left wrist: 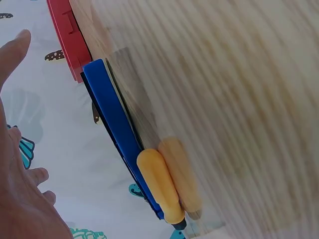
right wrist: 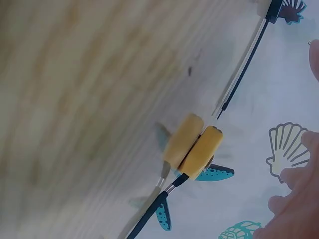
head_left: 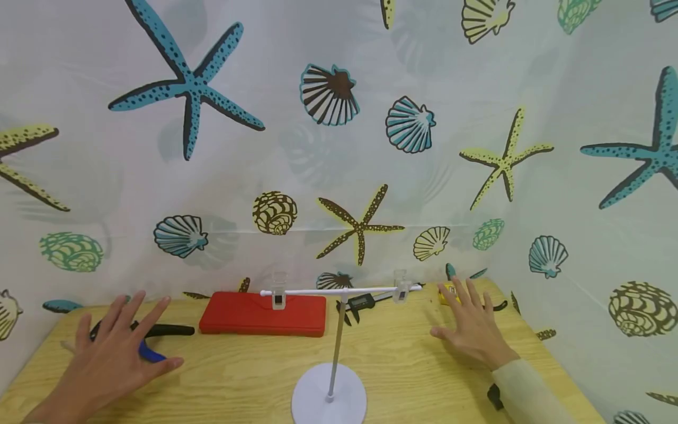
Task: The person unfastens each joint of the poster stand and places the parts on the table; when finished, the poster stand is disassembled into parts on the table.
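Over the tabletop (head_left: 413, 365), the left hand (head_left: 113, 356) spreads wide near a blue handle (head_left: 151, 354), the right hand (head_left: 473, 330) splayed near a yellow object (right wrist: 202, 153).

A wooden table (head_left: 249, 377) carries a blue tool (head_left: 150, 354) near the left fingers (head_left: 150, 318), a red case (head_left: 262, 318) to their right, a white stand (head_left: 316, 396) and calipers (head_left: 362, 302) between both hands' fingers, and a yellow block (right wrist: 202, 152) near the right fingers (head_left: 460, 291).

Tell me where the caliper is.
In the head view, the caliper lies just right of centre at the back of the table, between the red case and the right hand.
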Available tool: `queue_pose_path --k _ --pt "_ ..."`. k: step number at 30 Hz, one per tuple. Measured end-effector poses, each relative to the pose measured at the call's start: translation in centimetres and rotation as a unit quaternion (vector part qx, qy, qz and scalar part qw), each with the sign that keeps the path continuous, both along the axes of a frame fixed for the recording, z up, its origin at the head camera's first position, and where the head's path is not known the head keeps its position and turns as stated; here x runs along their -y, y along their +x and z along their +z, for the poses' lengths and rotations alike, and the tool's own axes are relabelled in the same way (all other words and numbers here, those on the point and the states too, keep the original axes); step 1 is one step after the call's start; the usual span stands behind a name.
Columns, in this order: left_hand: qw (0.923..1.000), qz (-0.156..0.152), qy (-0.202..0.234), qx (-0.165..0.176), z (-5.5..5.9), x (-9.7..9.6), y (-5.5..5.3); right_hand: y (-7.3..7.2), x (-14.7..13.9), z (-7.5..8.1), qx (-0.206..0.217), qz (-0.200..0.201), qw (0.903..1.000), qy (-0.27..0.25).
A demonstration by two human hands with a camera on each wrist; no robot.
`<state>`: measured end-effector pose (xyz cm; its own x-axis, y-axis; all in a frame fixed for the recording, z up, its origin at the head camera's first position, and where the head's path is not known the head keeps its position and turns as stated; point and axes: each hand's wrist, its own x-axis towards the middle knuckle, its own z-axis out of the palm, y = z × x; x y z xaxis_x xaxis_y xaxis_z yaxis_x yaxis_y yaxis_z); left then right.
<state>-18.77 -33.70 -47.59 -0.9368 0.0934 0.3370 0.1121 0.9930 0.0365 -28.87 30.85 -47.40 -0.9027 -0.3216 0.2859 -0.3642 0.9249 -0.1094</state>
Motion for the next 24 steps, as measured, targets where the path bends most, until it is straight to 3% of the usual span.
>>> queue_pose_path --k 8,16,24 --pt "0.9981 -0.006 0.036 0.049 0.8 -0.9 -0.3 0.3 0.9 0.0 -0.001 0.009 0.9998 -0.020" --pt "0.9970 -0.033 0.059 0.037 1.5 -2.2 -0.4 0.7 2.2 0.3 -0.011 0.026 0.9979 -0.059" --pt "0.9934 -0.052 0.091 0.047 3.2 -4.3 -0.4 1.4 3.8 0.8 -0.014 0.065 0.9889 -0.133"
